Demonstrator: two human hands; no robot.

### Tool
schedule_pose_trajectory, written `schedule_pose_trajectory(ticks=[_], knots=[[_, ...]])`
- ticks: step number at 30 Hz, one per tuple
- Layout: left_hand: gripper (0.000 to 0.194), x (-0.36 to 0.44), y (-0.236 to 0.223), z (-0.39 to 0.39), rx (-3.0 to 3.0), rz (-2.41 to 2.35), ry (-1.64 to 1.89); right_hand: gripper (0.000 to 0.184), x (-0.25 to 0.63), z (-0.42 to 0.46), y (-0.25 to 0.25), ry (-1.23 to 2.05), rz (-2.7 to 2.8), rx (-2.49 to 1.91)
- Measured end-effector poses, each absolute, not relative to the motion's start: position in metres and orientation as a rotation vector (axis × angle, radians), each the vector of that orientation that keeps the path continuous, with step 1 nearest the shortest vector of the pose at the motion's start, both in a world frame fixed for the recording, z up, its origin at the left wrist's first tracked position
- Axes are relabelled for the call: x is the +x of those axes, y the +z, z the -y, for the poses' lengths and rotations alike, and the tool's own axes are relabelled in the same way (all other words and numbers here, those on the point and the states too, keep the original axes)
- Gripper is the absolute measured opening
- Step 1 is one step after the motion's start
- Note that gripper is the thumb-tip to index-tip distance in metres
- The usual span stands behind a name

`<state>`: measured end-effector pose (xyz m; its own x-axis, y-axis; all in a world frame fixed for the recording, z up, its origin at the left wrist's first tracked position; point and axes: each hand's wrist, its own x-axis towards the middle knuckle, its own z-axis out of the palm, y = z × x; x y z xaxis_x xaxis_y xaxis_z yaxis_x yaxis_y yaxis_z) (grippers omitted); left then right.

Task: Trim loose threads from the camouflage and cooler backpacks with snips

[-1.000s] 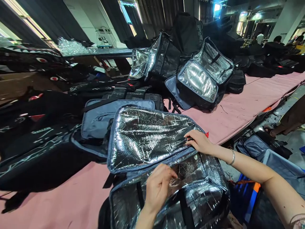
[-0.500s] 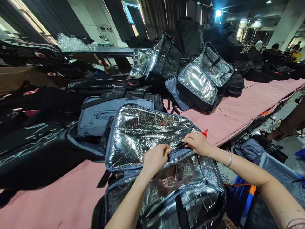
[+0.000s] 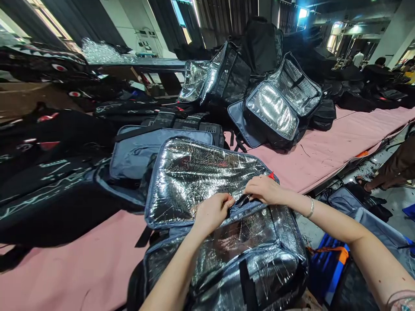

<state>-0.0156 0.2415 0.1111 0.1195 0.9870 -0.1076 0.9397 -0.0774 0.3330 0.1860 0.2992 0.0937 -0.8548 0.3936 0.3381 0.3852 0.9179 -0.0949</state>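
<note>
On my feed, the foil-lined bag lies open at the near edge of the desk; my grip, left hand and right hand alike, pinches dark fabric along its lid. I judge it light, floppy, slippery; best held by its cloth binding.

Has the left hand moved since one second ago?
Yes. Judged against the open bag, the left hand has gone from over its compartment up to the lower edge of its silver-lined lid, nearer the right hand.
</note>
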Motion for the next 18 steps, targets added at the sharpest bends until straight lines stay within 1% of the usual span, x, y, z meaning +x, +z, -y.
schedule_pose_trajectory(ticks=[6,14,18], knots=[[0.025,-0.0173,0.1078,-0.2413,2.092,-1.860,0.199,0.013,0.1798,-0.2993,0.0933,-0.039,2.740,-0.606],[0.026,-0.0197,0.1053,-0.2411,2.107,-1.845,0.191,0.015,0.1775,-0.3066,0.0975,-0.008,2.806,-0.478],[0.026,-0.0189,0.1064,-0.2403,2.106,-1.847,0.178,0.012,0.1749,-0.3068,0.0955,-0.082,2.793,-0.445]])
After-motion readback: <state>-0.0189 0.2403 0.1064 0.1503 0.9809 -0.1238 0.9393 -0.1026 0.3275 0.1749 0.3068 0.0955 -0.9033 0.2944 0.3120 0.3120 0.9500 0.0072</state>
